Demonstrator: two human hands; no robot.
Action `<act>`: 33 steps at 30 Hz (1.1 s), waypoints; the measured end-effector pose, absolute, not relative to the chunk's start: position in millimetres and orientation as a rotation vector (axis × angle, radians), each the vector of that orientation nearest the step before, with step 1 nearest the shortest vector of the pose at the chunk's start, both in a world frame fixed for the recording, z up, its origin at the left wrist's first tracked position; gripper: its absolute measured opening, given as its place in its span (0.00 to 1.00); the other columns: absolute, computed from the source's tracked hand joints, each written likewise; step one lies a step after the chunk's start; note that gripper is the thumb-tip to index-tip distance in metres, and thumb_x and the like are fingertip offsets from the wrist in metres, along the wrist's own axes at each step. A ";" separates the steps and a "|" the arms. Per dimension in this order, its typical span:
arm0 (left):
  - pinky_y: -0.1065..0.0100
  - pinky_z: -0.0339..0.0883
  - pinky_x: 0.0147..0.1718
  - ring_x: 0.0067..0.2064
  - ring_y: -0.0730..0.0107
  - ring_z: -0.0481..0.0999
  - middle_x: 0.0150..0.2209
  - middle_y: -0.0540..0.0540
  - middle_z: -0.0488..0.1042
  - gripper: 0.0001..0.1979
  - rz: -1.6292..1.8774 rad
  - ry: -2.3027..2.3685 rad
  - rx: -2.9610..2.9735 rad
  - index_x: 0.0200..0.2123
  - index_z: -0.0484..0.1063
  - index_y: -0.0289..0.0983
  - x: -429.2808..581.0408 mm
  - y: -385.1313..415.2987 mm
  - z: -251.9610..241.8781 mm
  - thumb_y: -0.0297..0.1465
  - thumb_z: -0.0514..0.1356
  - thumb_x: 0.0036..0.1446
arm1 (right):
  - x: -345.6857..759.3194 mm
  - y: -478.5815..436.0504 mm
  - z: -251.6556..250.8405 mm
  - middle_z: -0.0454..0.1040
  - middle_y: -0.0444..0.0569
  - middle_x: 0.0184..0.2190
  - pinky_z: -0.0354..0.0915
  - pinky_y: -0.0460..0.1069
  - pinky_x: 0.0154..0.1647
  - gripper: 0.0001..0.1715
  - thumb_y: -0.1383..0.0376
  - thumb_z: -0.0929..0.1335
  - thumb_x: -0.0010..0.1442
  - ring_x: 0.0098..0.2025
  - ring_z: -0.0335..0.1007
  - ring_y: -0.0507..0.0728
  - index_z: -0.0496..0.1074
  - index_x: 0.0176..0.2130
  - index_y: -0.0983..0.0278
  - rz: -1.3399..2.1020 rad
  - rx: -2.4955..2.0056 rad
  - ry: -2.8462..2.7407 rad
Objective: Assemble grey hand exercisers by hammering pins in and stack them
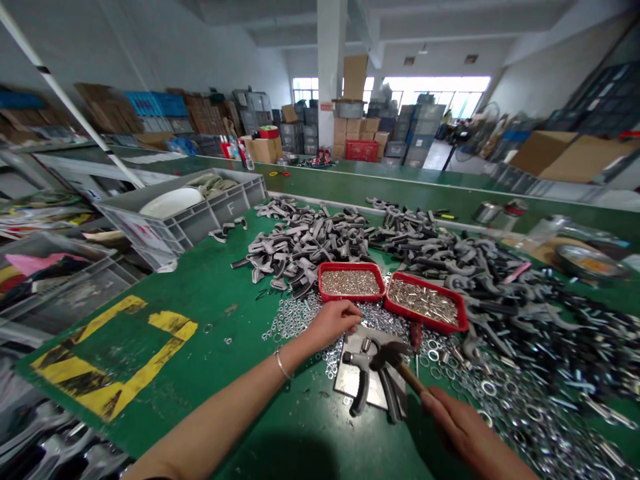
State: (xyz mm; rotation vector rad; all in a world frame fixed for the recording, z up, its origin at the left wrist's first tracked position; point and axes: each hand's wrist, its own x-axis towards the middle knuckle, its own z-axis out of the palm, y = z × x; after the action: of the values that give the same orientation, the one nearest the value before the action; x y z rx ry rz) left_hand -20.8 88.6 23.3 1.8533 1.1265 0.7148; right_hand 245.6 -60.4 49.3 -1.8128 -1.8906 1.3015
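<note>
The right hand (pixel 463 427) is closed firmly around the wooden handle of a claw hammer (pixel 393 357), whose steel head hangs just above a grey cast fitting (pixel 364 377) with black-sleeved legs, lying on a steel plate (pixel 350 380). The left hand (pixel 333 325) is curled narrowly just beyond the fitting, its fingers (pixel 356 312) over loose steel washers (pixel 300 323); whether it pinches something small, I cannot tell. A glancing blow could skid off the fitting and catch those fingers, while an off-centre strike could knock the plate askew, since washers lie around it and may not give it a flat seat. A red-handled screwdriver (pixel 415 340) sits just ahead of the hammer, within reach of a careless swing. Beyond the hand, two red trays (pixel 345 265) of small steel pins sit close enough for a stray knock to spill them into the heaped grey castings (pixel 310 240) farther along the green desk (pixel 210 287). Past the hands' left side stands a grey plastic crate (pixel 235 200).
</note>
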 end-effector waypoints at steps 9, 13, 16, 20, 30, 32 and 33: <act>0.66 0.64 0.41 0.40 0.63 0.74 0.35 0.45 0.76 0.06 0.591 1.209 2.086 0.31 0.75 0.37 3.8 81.4 10.3 0.28 0.58 0.59 | 232.2 -93.0 26.8 0.70 0.45 0.24 0.64 0.46 0.25 0.34 0.34 0.60 0.57 0.26 0.67 0.55 0.70 0.31 0.60 1.344 -1.732 -1.224; 0.67 0.64 0.40 0.38 0.65 0.73 0.33 0.47 0.73 0.07 0.601 1.261 2.102 0.29 0.74 0.36 9.7 80.1 2.2 0.29 0.60 0.59 | 225.1 -98.8 12.6 0.72 0.45 0.24 0.68 0.46 0.27 0.36 0.32 0.63 0.52 0.27 0.69 0.55 0.71 0.30 0.60 1.396 -1.642 -1.093; 0.68 0.64 0.40 0.38 0.66 0.73 0.33 0.47 0.73 0.07 0.619 1.287 2.106 0.29 0.74 0.35 13.5 77.7 -0.6 0.29 0.59 0.60 | 227.0 -99.8 3.7 0.70 0.43 0.21 0.63 0.44 0.20 0.34 0.34 0.63 0.56 0.20 0.65 0.52 0.69 0.33 0.60 1.480 -1.616 -1.062; 0.68 0.64 0.40 0.38 0.67 0.73 0.33 0.47 0.72 0.07 0.632 1.314 2.129 0.29 0.73 0.35 17.0 74.3 1.2 0.27 0.59 0.60 | 227.2 -101.4 -6.5 0.64 0.36 0.16 0.48 0.42 0.10 0.32 0.36 0.58 0.61 0.11 0.48 0.46 0.65 0.38 0.60 1.541 -1.579 -0.996; 0.63 0.63 0.42 0.40 0.63 0.71 0.35 0.46 0.71 0.08 0.600 1.355 2.311 0.30 0.72 0.36 21.9 68.1 1.8 0.30 0.58 0.63 | 225.5 -97.8 -7.4 0.65 0.40 0.17 0.51 0.44 0.10 0.38 0.30 0.60 0.53 0.13 0.55 0.49 0.67 0.33 0.60 1.513 -1.644 -0.983; 0.61 0.62 0.44 0.41 0.61 0.70 0.36 0.44 0.71 0.09 0.532 1.300 2.543 0.32 0.73 0.36 23.1 68.4 0.4 0.30 0.56 0.65 | 225.0 -97.4 -5.0 0.67 0.42 0.19 0.54 0.43 0.12 0.38 0.30 0.60 0.53 0.16 0.61 0.50 0.67 0.32 0.60 1.463 -1.645 -1.006; 0.59 0.61 0.44 0.42 0.59 0.69 0.36 0.43 0.71 0.10 0.486 1.243 2.679 0.33 0.73 0.35 23.4 68.9 -0.5 0.31 0.55 0.66 | 224.8 -97.4 -3.9 0.68 0.43 0.20 0.56 0.43 0.13 0.37 0.30 0.60 0.53 0.18 0.63 0.51 0.67 0.32 0.60 1.439 -1.643 -1.015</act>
State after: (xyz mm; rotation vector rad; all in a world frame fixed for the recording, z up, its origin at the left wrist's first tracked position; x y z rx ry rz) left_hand 23.4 68.9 -0.5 2.6789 1.2426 0.4860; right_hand 224.8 -97.4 -3.9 -1.6432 -1.0149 1.4394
